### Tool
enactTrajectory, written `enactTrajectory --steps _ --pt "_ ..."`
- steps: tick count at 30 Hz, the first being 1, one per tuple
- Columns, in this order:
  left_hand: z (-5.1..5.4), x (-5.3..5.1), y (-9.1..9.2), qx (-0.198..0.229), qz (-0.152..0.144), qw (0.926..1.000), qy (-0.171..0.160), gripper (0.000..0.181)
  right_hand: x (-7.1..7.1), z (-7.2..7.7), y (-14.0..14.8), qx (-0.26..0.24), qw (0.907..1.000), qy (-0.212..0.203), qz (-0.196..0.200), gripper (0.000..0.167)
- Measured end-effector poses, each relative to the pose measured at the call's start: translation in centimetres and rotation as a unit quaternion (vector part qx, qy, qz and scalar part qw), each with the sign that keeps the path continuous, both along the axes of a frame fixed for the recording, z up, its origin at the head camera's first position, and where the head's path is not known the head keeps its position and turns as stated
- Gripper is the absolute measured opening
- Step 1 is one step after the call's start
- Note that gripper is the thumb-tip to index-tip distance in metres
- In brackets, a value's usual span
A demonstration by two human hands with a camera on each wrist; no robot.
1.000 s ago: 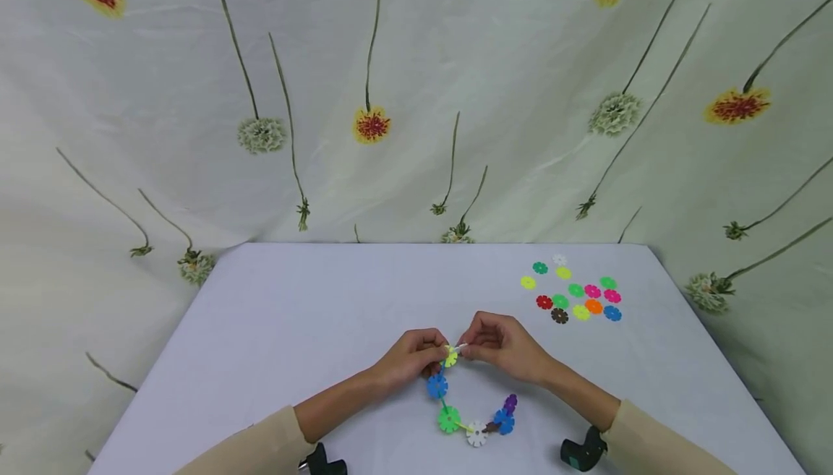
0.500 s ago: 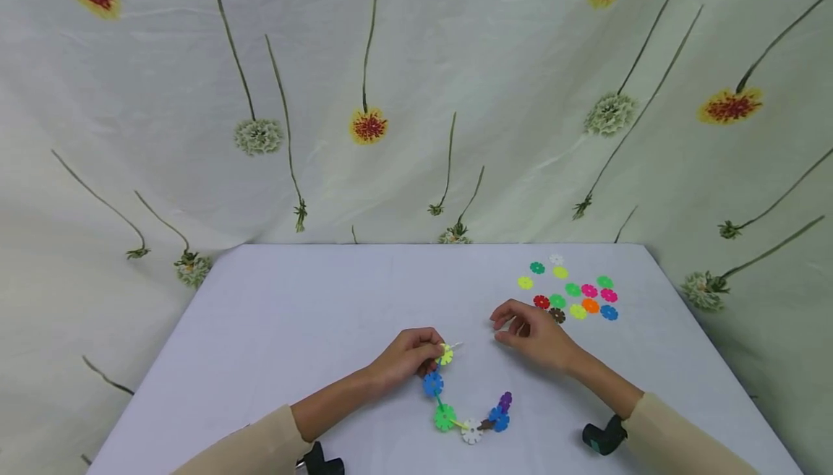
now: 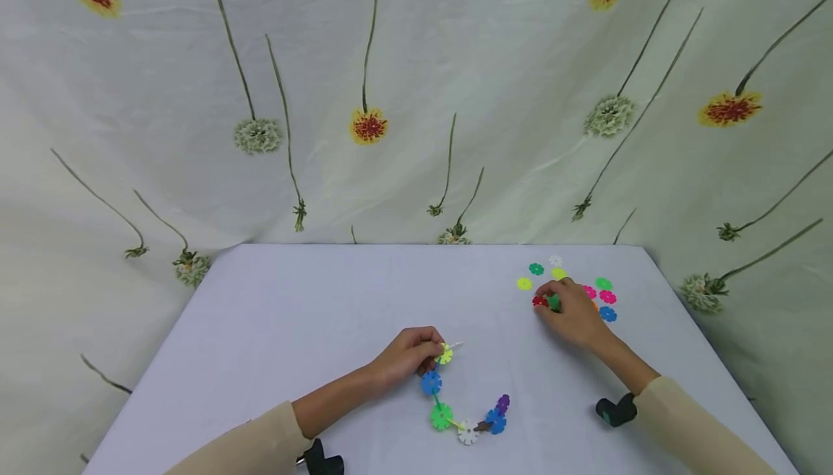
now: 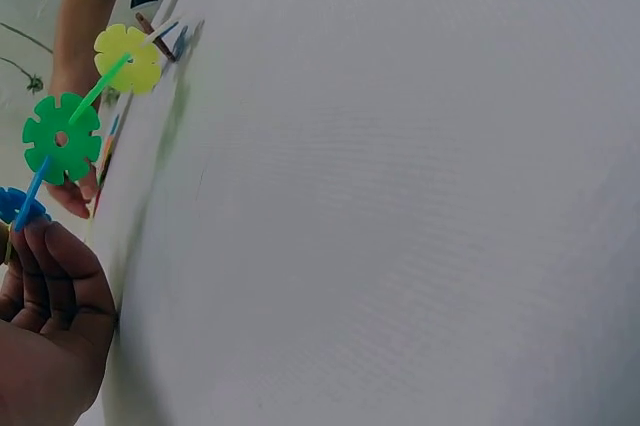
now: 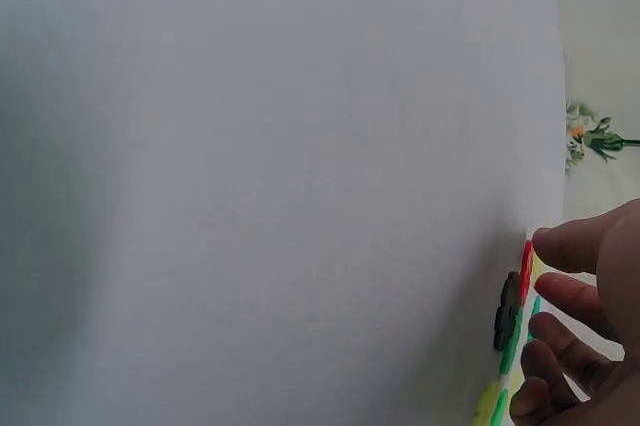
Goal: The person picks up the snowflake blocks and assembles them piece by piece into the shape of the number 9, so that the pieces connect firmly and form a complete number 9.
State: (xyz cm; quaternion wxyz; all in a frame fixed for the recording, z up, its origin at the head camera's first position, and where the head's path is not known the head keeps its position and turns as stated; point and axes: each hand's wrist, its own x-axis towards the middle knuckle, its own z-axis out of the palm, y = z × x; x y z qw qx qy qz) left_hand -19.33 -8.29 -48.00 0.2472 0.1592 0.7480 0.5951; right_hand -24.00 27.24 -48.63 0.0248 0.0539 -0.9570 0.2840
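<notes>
My left hand (image 3: pixel 406 353) pinches the upper end of a chain of notched plastic flower discs at a yellow disc (image 3: pixel 445 354). A white disc juts from it edge-on. The chain curves over the table through a blue disc (image 3: pixel 432 382), a green disc (image 3: pixel 442 417), a white disc (image 3: pixel 468 432) and a purple disc (image 3: pixel 503 403). In the left wrist view, part of the chain stands out beyond the fingers. My right hand (image 3: pixel 573 314) reaches over the loose discs, thumb and fingertips around a red disc (image 3: pixel 539 301); the right wrist view shows the thumb at the red disc (image 5: pixel 526 271).
Several loose flower discs lie flat at the table's (image 3: pixel 312 301) back right, among them a blue disc (image 3: pixel 608 314) and a pink disc (image 3: pixel 608 296). The right hand covers some. A flower-patterned cloth (image 3: pixel 403 41) hangs behind the table. Black devices sit at both wrists.
My right hand has left the chain's white disc and moved right and back to the loose discs. The left hand stays nearly in place, still holding the chain.
</notes>
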Motion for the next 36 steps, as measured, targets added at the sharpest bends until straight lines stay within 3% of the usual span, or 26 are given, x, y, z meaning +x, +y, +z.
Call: enactTrajectory --steps 9,15,36 --pt "0.1 0.1 -0.2 0.005 0.001 1.0000 -0.007 0.021 -0.7 0.2 0.4 0.010 0.9997 -0.019 -0.007 0.033" --pt "0.1 0.2 -0.2 0.003 0.002 1.0000 -0.005 0.022 -0.8 0.0 0.2 -0.005 0.9999 -0.007 0.010 0.033" --pt "0.0 0.3 -0.2 0.005 0.007 0.9999 -0.007 0.021 0.5 -0.2 -1.3 -0.049 0.9978 0.021 0.039 0.029"
